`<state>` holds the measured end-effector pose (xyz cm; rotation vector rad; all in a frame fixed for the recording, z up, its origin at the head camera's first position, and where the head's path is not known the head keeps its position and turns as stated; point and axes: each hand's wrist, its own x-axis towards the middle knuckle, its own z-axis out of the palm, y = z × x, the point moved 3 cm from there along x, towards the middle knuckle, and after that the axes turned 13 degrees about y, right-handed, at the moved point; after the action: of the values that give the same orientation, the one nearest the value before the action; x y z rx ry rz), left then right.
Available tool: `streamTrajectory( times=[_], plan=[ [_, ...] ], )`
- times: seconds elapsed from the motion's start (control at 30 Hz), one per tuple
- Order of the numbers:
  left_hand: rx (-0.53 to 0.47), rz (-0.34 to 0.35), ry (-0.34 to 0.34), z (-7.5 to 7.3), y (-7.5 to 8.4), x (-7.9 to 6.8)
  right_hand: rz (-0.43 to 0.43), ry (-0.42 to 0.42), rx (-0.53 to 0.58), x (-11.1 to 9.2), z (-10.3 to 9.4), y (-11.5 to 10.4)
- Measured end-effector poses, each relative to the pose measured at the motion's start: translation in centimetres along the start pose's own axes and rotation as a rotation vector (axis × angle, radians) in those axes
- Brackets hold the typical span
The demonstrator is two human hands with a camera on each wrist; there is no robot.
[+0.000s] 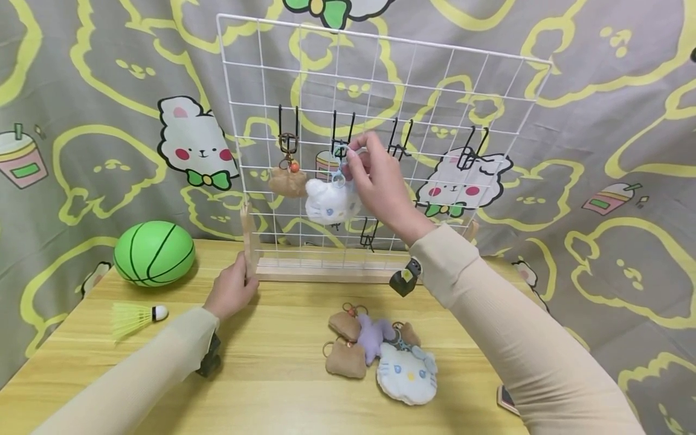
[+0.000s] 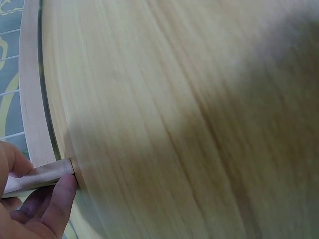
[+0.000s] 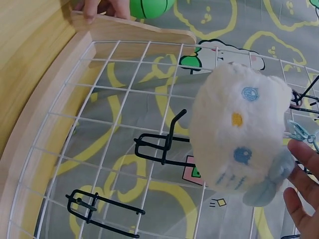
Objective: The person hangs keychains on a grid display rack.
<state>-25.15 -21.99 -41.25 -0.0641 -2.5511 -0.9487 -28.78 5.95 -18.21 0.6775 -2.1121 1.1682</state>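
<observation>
At the wire grid rack (image 1: 321, 275), my right hand (image 1: 380, 181) pinches the light-blue cord and ring of a white cat-face plush keychain (image 1: 328, 204). The plush hangs against the grid by a black hook (image 1: 344, 130); whether its ring sits on the hook cannot be told. In the right wrist view the plush (image 3: 234, 142) faces the camera, with blue eyes and a yellow nose. My left hand (image 1: 234, 287) grips the rack's wooden side foot (image 2: 45, 175) between thumb and fingers. A brown plush keychain (image 1: 288, 181) hangs from the hook to the left.
Several plush keychains lie on the table, among them a white cat face (image 1: 408, 374), a purple one (image 1: 371, 338) and a brown one (image 1: 345, 360). A green ball (image 1: 154, 254) and a yellow shuttlecock (image 1: 136, 317) are at the left. More black hooks (image 1: 473, 148) hang on the grid.
</observation>
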Motion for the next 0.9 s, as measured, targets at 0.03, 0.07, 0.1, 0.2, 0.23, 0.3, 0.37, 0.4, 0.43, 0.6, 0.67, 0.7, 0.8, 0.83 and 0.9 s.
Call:
streamTrajectory(
  times=[0.03, 0.07, 0.1, 0.2, 0.23, 0.3, 0.37, 0.4, 0.43, 0.6, 0.67, 0.7, 0.8, 0.83, 0.9],
  plan=[
    [0.002, 0.001, 0.0, 0.0, 0.0, 0.0, 0.0, -0.001, -0.006, 0.0, 0.0, 0.0],
    [0.004, 0.002, 0.0, 0.0, 0.0, 0.0, -0.003, -0.002, -0.01, -0.1, -0.1, -0.1],
    [0.007, 0.004, 0.001, 0.0, 0.0, 0.0, -0.007, -0.002, -0.023, -0.1, -0.1, -0.1],
    [0.011, 0.005, -0.001, 0.0, 0.0, 0.0, -0.032, 0.004, -0.075, -0.3, -0.5, -0.5],
    [0.011, 0.005, -0.002, 0.0, 0.0, 0.0, -0.042, 0.006, -0.092, -0.4, -0.6, -0.7],
    [0.01, 0.004, -0.003, 0.0, 0.0, 0.0, -0.055, 0.014, -0.125, -0.6, -0.9, -1.0],
    [0.008, 0.005, -0.003, -0.1, 0.1, 0.0, -0.052, 0.018, -0.14, -0.9, -1.2, -1.2],
    [0.008, 0.005, -0.003, -0.1, 0.1, 0.0, -0.051, 0.022, -0.143, -1.0, -1.4, -1.3],
    [0.008, 0.006, -0.002, -0.1, 0.1, 0.0, -0.052, 0.024, -0.145, -1.2, -1.6, -1.3],
    [0.012, 0.003, 0.0, -0.1, 0.0, 0.0, -0.062, 0.031, -0.141, -2.6, -2.7, -1.2],
    [0.012, 0.001, -0.001, -0.1, 0.0, 0.0, -0.067, 0.023, -0.124, -3.5, -3.3, -0.9],
    [0.012, 0.001, -0.002, -0.1, 0.0, 0.0, -0.077, 0.019, -0.115, -4.0, -3.6, -0.8],
    [0.011, 0.002, -0.005, -0.1, -0.1, 0.0, -0.139, -0.011, -0.097, -5.7, -4.2, -0.4],
    [0.01, 0.003, -0.005, 0.0, -0.1, 0.0, -0.166, -0.034, -0.097, -6.4, -4.4, -0.1],
    [0.009, 0.008, -0.001, 0.0, -0.1, 0.1, -0.217, -0.092, -0.119, -8.0, -4.5, 0.5]
  ],
)
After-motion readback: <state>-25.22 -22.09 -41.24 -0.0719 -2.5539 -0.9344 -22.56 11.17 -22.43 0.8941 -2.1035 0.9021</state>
